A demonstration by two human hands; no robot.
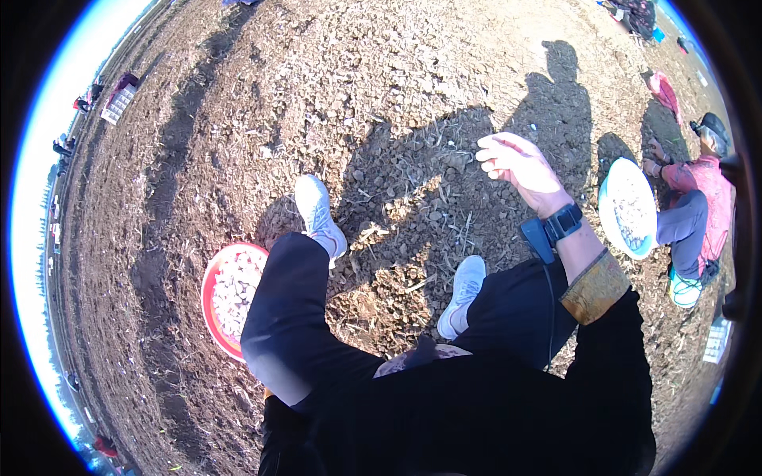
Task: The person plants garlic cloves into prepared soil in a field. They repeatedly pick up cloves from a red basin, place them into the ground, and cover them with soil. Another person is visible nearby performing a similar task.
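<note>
My right hand (517,163) is raised over the shaded soil, its fingers slightly bent and nothing visible in them. A dark strap with a blue device (545,233) circles that wrist, below a yellow-brown cuff. My left hand is hidden; only its dark sleeve shows beside my left thigh. Next to my left knee stands a red basin (209,300) filled with small pale pieces, perhaps bulbs or cloves; the leg covers part of it. Loose, cloddy soil (381,291) with dry straw lies between my two pale shoes.
At the right, a person in a pink top (711,190) sits beside a light blue-white basin (604,208) holding small pieces. A white crate (119,104) stands far left. More people are at the field's edges, and a pink cloth-like thing (665,92) lies upper right.
</note>
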